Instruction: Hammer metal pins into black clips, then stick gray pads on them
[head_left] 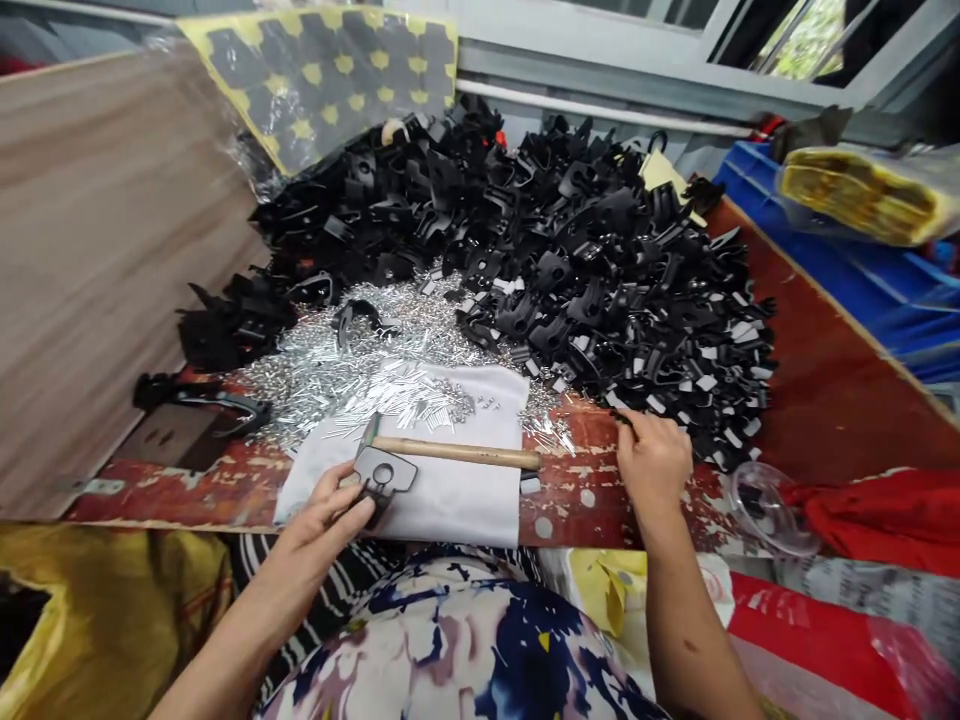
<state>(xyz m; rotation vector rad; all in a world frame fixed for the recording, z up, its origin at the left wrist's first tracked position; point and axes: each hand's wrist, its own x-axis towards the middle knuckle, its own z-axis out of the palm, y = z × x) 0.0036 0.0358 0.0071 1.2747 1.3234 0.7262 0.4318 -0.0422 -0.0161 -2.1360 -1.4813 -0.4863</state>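
Observation:
My left hand (pixel 330 510) pinches a black plastic clip part (pixel 382 475) over a white cloth (pixel 442 490) at the table's near edge. A small hammer with a wooden handle (pixel 457 452) lies across the cloth just beyond that part. My right hand (pixel 652 455) reaches to the near edge of a big heap of black clip parts (pixel 570 250), its fingers curled around one black piece at the heap's rim. Small silver metal pins (pixel 360 360) lie spread over the cloth's far side and the table.
The worn red table (pixel 810 380) has a wooden board (pixel 97 250) standing at the left. A blue crate (pixel 862 270) sits at the right, a red cloth (pixel 885 510) and a clear plastic cup (pixel 765 500) at the near right. A yellow bag (pixel 90 600) lies lower left.

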